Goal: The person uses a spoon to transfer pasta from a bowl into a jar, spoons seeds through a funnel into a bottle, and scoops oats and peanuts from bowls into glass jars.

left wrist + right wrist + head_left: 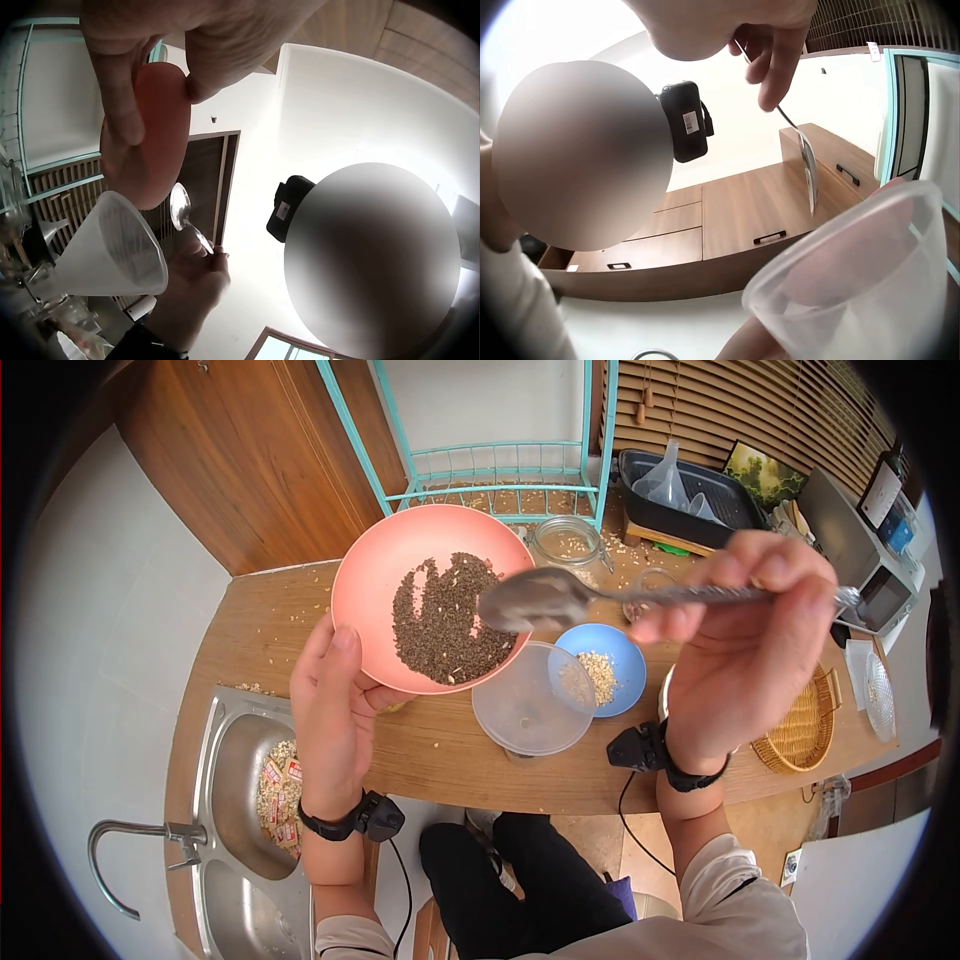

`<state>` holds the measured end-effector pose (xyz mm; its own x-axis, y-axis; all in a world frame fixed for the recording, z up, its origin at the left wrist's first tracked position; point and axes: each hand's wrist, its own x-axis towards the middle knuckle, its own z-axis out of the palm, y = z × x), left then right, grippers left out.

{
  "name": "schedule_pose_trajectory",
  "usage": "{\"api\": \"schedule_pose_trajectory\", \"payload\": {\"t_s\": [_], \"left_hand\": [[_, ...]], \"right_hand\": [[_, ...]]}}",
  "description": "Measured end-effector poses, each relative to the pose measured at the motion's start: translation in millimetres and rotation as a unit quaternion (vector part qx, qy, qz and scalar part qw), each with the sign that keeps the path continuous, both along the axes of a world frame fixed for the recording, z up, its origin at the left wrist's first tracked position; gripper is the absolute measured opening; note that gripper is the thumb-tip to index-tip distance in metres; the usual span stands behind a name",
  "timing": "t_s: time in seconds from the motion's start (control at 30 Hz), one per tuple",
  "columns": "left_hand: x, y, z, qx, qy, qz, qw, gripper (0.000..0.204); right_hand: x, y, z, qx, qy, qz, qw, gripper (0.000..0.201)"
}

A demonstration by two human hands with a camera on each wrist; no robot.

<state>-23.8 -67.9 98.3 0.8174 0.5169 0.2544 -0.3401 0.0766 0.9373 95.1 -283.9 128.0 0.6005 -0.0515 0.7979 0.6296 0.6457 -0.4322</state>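
My left hand [335, 710] holds a pink bowl [365, 565] up by its near left edge, thumb on the rim. Dark brown coarse grains [445, 630] lie in the bowl, with bare streaks between them. A metal spoon [540, 600] is in my right hand [755, 630], gripped by its handle. In the head view the spoon's head overlaps the bowl's right rim. Below the bowl and spoon stands a wide translucent plastic funnel [520, 725], its mouth upward; the left wrist view shows its cone [112, 255] from the side. A blue dish [628, 660] with pale flakes sits beside it.
A glass jar [565, 545] stands behind, near a turquoise wire rack [500, 485]. To the right are a black tray [740, 500] with smaller funnels and a wicker basket [800, 730]. At left, a steel sink [235, 780] contains flakes and small packets. Flakes are scattered over the wooden counter.
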Motion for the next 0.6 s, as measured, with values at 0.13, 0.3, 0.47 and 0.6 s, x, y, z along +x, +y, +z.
{"api": "schedule_pose_trajectory", "payload": {"t_s": [0.13,0.3,0.47,0.6], "left_hand": [[-2,-4,2,0.002,0.000,0.001,1.000,0.045],[-3,-4,4,-0.021,-0.002,-0.002,1.000,0.048],[-4,1,4,-0.025,0.008,-0.025,0.999,0.048],[-4,2,4,-0.037,0.011,-0.030,0.999,0.048]], "right_hand": [[10,14,-8,-0.082,-0.007,-0.011,0.997,0.031],[14,29,-13,-0.103,0.001,-0.001,0.995,0.029],[12,29,-12,-0.119,0.034,0.047,0.991,0.030],[13,27,-9,-0.119,0.057,0.071,0.989,0.031]]}}
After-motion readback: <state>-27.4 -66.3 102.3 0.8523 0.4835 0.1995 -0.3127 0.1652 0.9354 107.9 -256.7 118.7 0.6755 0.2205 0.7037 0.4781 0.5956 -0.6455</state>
